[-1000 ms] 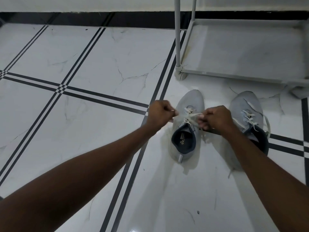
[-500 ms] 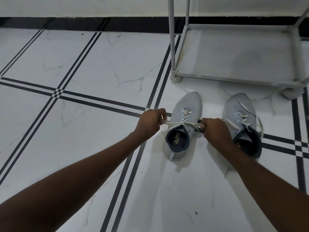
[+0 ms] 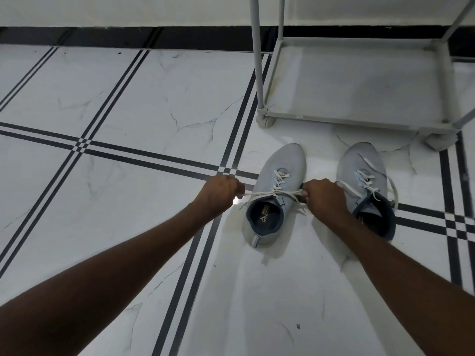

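The grey shoe [image 3: 288, 160] sits on the floor [image 3: 154, 98], its lace [image 3: 259, 193] stretched taut, one end pinched in the left hand [image 3: 221, 195] and one in the right hand [image 3: 325, 199]. It looks a thin, limp, probably slick cord (and the light shoe may skid), so grip close to the knot.

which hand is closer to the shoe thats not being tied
Right. The right hand is beside the untied shoe; the left hand is across the shoe being tied, which lies between the hands. Both pinch its lace.
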Action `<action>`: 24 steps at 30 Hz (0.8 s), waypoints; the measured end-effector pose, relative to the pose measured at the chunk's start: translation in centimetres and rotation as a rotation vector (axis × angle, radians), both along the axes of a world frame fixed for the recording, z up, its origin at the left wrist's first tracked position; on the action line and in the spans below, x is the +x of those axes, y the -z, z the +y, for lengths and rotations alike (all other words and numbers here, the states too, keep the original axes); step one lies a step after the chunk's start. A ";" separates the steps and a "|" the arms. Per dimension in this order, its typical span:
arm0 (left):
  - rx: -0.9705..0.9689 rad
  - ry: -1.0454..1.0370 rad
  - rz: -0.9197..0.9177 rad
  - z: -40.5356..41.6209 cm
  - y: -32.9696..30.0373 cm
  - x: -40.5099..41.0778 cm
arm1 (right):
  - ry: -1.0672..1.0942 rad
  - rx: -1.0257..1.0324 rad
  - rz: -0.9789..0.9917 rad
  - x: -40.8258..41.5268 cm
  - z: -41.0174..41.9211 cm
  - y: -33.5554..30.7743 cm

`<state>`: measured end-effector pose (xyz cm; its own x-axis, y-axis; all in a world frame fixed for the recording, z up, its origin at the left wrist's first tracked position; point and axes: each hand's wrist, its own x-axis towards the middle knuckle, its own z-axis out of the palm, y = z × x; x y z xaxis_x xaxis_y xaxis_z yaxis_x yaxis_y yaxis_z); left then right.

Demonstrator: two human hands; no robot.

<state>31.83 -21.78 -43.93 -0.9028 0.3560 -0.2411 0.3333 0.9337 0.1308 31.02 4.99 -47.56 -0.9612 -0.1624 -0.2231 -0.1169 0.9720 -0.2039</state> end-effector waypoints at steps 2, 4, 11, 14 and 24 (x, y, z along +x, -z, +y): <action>0.102 -0.058 0.036 0.6 -0.5 -0.6 | 0.049 0.018 0.049 -0.2 -0.6 -0.3; 0.239 -0.109 0.035 2.5 -0.9 -0.1 | 0.065 -0.043 0.109 0.0 -1.5 -0.5; 0.024 -0.020 0.134 6.5 1.0 1.1 | -0.154 -0.168 0.232 1.8 -4.2 0.9; 0.029 -0.012 0.120 6.1 0.9 0.6 | -0.194 -0.186 0.227 1.4 -3.9 1.1; 0.080 -0.077 -0.016 5.1 0.5 -1.4 | -0.435 -0.146 0.192 0.5 -3.2 -0.8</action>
<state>30.47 -16.65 -44.41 -0.9247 0.3040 -0.2293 0.2578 0.9430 0.2106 31.54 1.82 -46.76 -0.8188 -0.5740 0.0061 -0.5541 0.7876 -0.2694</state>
